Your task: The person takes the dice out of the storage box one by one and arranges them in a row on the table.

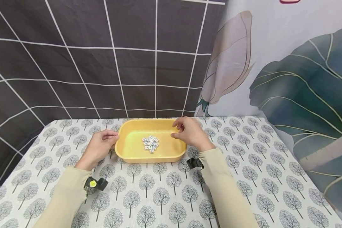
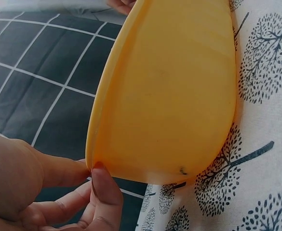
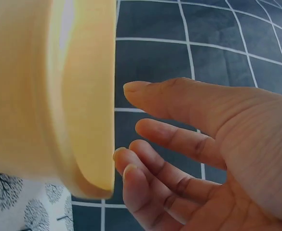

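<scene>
**A yellow tub (image 1: pixel 134 145) with dice (image 1: pixel 151 143): left hand (image 1: pixel 99 145) on the rim, right hand (image 1: pixel 191 134) loose**

The yellow tub sits upright on the tablecloth (image 1: pixel 139 186), toward its far edge. The dice, white with dark pips, lie in a loose cluster near the middle of the tub floor; exact count unclear, as they overlap.

Left hand: thumb and a finger pinch the rim at the tub's left end, the gap between them narrow. The left wrist view confirms this grip, one digit to each side of the rim.

Right hand: at the tub's right end, fingers loosely bent, thumb well apart from the index finger, nothing between them. In the right wrist view one fingertip lies right beside the rim; cannot tell whether it touches.

Differences between views: the dice show only in the head view, the tub wall hiding them from both wrist views. The left wrist view alone shows a small dark mark (image 2: pixel 183 171) on the outer wall.

Surroundings: each wrist wears a black strap over a beige sleeve. The tablecloth carries a tree print. Behind it hangs a dark cloth (image 1: pixel 136 66) with white grid lines; to the right, a floral cloth (image 1: pixel 296 72).
</scene>
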Tool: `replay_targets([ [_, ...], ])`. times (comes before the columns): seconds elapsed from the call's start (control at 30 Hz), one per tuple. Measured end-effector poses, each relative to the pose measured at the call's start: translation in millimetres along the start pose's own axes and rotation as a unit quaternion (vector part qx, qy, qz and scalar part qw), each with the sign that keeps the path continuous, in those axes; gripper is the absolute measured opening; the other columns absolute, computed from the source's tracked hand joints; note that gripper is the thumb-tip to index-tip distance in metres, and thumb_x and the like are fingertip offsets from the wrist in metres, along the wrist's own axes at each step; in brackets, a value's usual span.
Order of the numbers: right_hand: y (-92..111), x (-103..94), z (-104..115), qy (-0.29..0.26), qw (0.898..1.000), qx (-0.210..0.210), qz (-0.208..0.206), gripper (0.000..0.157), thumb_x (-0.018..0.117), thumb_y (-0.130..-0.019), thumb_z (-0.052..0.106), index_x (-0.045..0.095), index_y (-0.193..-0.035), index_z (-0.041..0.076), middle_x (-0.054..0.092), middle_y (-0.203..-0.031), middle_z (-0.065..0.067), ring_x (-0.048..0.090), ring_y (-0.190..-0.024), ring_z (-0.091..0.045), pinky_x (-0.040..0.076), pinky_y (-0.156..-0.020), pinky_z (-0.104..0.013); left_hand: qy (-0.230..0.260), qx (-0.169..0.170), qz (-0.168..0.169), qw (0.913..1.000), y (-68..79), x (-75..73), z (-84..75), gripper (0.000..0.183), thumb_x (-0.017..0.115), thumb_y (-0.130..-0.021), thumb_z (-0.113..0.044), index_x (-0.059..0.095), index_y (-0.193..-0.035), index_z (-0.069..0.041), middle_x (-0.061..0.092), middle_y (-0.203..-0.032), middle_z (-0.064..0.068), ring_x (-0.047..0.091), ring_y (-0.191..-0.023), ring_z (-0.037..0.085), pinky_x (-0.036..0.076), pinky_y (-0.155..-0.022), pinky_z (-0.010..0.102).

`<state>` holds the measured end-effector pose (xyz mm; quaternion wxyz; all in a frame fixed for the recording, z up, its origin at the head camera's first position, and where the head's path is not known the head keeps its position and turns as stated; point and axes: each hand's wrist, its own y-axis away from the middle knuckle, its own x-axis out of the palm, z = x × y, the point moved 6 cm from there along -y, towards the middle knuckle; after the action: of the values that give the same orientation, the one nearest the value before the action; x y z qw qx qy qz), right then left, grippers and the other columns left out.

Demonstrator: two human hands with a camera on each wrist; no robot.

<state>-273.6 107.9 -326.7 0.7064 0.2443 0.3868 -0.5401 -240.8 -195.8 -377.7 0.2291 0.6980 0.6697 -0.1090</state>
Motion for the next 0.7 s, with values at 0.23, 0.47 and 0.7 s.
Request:
replay_targets([
  [0.23,-4.0,14.0,3.7,-0.003,1.0,-0.014,0.015,0.032,0.085,-0.081,0.013,0.073,-0.109,0.001,0.069,-0.097,-0.015,0.058,-0.082,-0.017,0.049,-0.076,-0.027,0.001,0.001,-0.001,1.0,-0.6,-0.8,1.1,0.037,0.055,-0.106,-0.018,0.055,-0.134,0.006,0.065,-0.117,0.017,0.064,-0.088,0.011,0.06,-0.08,0.023],
  [0.47,-5.5,24.8,6.2,-0.012,0.999,-0.006,0.031,0.033,0.084,-0.082,0.012,0.073,-0.11,0.001,0.069,-0.099,-0.015,0.057,-0.085,-0.018,0.05,-0.077,-0.028,0.0,-0.004,0.0,1.0,-0.1,-0.9,0.6,0.038,0.056,-0.105,-0.02,0.054,-0.135,0.005,0.065,-0.119,0.016,0.064,-0.088,0.01,0.06,-0.08,0.022],
  [0.7,-6.7,32.9,9.7,-0.018,0.999,-0.003,0.037,0.032,0.084,-0.081,0.01,0.072,-0.11,0.001,0.068,-0.099,-0.015,0.056,-0.085,-0.018,0.049,-0.077,-0.028,0.003,-0.005,0.001,1.0,0.4,-1.6,0.1,0.038,0.056,-0.105,-0.019,0.054,-0.135,0.005,0.065,-0.118,0.016,0.063,-0.088,0.01,0.059,-0.079,0.02],
])
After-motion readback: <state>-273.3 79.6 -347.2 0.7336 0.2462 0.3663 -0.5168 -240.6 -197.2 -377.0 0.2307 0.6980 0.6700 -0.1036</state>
